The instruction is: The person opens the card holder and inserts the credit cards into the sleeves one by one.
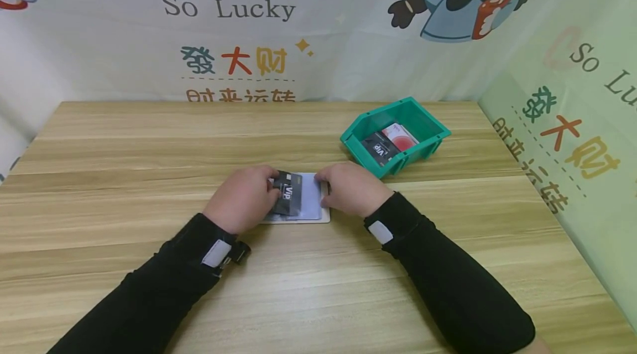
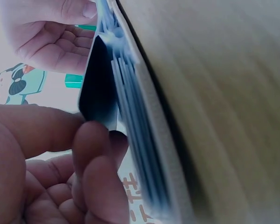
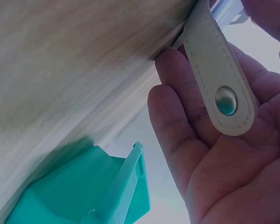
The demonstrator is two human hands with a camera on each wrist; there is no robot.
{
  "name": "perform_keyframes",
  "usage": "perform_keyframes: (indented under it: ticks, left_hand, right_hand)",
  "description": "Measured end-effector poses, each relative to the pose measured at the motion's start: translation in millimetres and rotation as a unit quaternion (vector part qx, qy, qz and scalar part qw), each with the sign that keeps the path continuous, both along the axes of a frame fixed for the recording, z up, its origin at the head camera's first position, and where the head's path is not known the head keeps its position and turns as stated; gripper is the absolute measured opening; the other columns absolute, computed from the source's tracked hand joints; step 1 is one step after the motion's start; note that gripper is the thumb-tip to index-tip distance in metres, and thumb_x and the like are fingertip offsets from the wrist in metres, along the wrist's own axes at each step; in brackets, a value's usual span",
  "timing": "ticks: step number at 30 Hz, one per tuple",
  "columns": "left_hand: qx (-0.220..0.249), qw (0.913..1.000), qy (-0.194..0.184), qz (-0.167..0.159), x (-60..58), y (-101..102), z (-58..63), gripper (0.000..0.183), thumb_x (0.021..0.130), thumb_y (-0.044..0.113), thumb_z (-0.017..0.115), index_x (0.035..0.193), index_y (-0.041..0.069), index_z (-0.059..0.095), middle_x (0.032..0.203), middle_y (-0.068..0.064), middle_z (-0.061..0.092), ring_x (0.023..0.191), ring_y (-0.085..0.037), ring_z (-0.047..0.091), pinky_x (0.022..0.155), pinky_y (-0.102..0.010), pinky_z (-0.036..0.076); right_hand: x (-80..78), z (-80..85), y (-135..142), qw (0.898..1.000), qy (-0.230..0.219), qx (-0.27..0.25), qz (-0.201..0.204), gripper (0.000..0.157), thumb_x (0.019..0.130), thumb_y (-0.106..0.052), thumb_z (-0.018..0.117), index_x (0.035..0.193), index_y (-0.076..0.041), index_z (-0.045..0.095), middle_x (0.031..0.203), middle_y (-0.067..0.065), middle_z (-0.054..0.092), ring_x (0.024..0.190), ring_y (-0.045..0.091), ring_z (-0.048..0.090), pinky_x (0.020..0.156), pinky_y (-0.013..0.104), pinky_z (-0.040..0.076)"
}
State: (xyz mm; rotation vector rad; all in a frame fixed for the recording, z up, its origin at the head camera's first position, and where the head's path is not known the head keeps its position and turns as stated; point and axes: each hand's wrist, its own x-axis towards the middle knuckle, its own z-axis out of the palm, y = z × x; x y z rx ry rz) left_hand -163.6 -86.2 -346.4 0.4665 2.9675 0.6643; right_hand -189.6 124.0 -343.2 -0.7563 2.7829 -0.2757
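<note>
A card holder (image 1: 325, 217) with a pale cover and clear plastic sleeves (image 1: 311, 199) lies open on the table. My left hand (image 1: 241, 199) pinches a black VIP card (image 1: 293, 194) by its left side, over the sleeves. The left wrist view has this card (image 2: 99, 84) tilted beside the stacked sleeve edges. At the holder's right edge, my right hand (image 1: 354, 188) holds the sleeves between thumb and fingers. In the right wrist view, a stitched strap with a metal snap (image 3: 226, 100) hangs across the right fingers. The right fingertips' exact contact is partly hidden.
Beyond my right hand stands a green plastic bin (image 1: 432, 121). It holds another black VIP card (image 1: 380, 147) and a red and white card (image 1: 401, 137). A printed cloth (image 1: 348, 61) hangs behind the wooden table (image 1: 149, 160) and along its right side.
</note>
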Motion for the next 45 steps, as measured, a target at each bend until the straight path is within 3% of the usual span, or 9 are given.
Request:
perform_keyframes:
  ticks: [5, 16, 28, 38, 45]
  left_hand:
    - [-0.003, 0.9999, 0.011, -0.009, 0.7, 0, -0.3, 0.028, 0.090, 0.011, 0.054, 0.115, 0.002, 0.064, 0.102, -0.011, 0.064, 0.072, -0.019, 0.053, 0.061, -0.033, 0.048]
    - [-0.011, 0.9993, 0.021, -0.030, 3.4, 5, -1.4, 0.027, 0.088, 0.016, 0.062, 0.113, 0.006, 0.065, 0.091, -0.005, 0.064, 0.072, -0.016, 0.053, 0.065, -0.035, 0.049]
    - [-0.002, 0.9992, -0.007, -0.040, 5.4, 10, -0.1, 0.036, 0.087, 0.019, 0.064, 0.120, 0.007, 0.062, 0.101, -0.004, 0.066, 0.084, -0.014, 0.056, 0.075, -0.039, 0.050]
    - [0.000, 0.9988, -0.024, -0.043, 5.5, 10, -0.8, 0.039, 0.088, 0.022, 0.065, 0.124, 0.009, 0.059, 0.102, -0.002, 0.065, 0.082, -0.014, 0.055, 0.075, -0.037, 0.049]
    - [-0.002, 0.9979, -0.031, -0.057, 5.2, 10, -2.1, 0.051, 0.082, 0.023, 0.070, 0.129, 0.009, 0.055, 0.109, -0.003, 0.064, 0.092, -0.016, 0.055, 0.081, -0.040, 0.048]
  right_hand:
    - [0.0, 0.8, 0, 1.000, -0.002, 0.004, 0.000, 0.046, 0.084, -0.025, 0.071, 0.126, -0.010, 0.059, 0.115, 0.001, 0.062, 0.091, 0.011, 0.051, 0.091, 0.032, 0.045]
    - [0.7, 0.9, 0, 1.000, -0.001, 0.007, -0.006, 0.050, 0.084, -0.027, 0.071, 0.129, -0.011, 0.057, 0.116, 0.001, 0.061, 0.092, 0.010, 0.051, 0.092, 0.031, 0.044]
    - [0.6, 0.5, -1, 1.000, -0.008, 0.004, -0.022, 0.057, 0.083, -0.026, 0.072, 0.133, -0.011, 0.052, 0.121, 0.002, 0.059, 0.097, 0.011, 0.050, 0.095, 0.032, 0.042]
    - [-0.8, -1.4, -2, 0.999, -0.021, -0.009, -0.035, 0.065, 0.082, -0.026, 0.073, 0.139, -0.012, 0.045, 0.127, 0.001, 0.055, 0.101, 0.010, 0.048, 0.097, 0.031, 0.040]
    - [-1.5, -1.9, -2, 0.998, -0.036, -0.027, -0.042, 0.068, 0.081, -0.024, 0.074, 0.140, -0.012, 0.043, 0.129, 0.001, 0.053, 0.102, 0.010, 0.047, 0.097, 0.031, 0.040]
